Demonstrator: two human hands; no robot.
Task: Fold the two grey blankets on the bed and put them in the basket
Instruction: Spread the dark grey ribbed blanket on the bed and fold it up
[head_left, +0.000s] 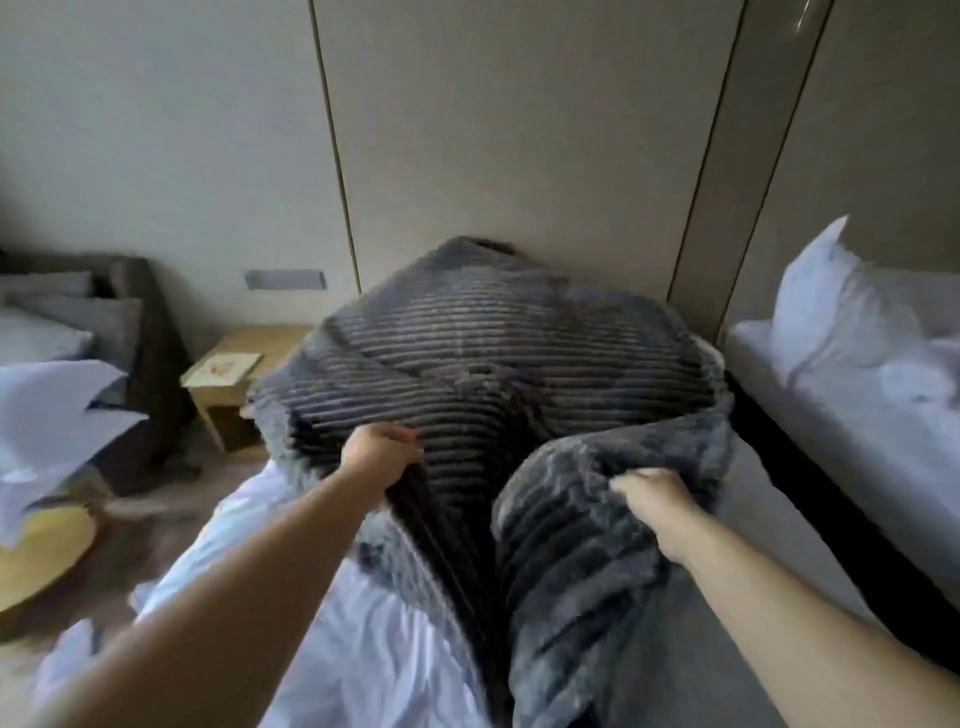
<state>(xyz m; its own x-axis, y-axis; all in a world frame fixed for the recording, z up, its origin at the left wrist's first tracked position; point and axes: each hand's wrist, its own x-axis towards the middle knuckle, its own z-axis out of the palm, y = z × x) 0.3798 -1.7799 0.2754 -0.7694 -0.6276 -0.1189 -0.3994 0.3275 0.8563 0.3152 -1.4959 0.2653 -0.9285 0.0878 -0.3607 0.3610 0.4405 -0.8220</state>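
Nearest, at 6 o'clock: bed (358, 654), crumpled white sheet, both bare forearms reaching out over it. Left hand (382, 452) at 7 o'clock, fingers curled tight on a bunched edge of the grey blanket (483, 364), knuckles up. Right hand (655, 496) at 5 o'clock, fingers dug into and clamped on another bunched edge of the same blanket; fingertips buried in the pile. Blanket is ribbed and plush, lifted off the bed between the hands and ballooning up through frame centre, far end motion-blurred; lower folds hang down onto the sheet between the arms. Round yellow table (44, 551) at 8 o'clock, white cloth over part of it. Small wooden bedside table (228, 371) at 9 o'clock. Second bed (810, 415) at 3 o'clock, white pillow (831, 306) propped upright on it. Beyond, at 12 o'clock, pale wall panels (519, 130).
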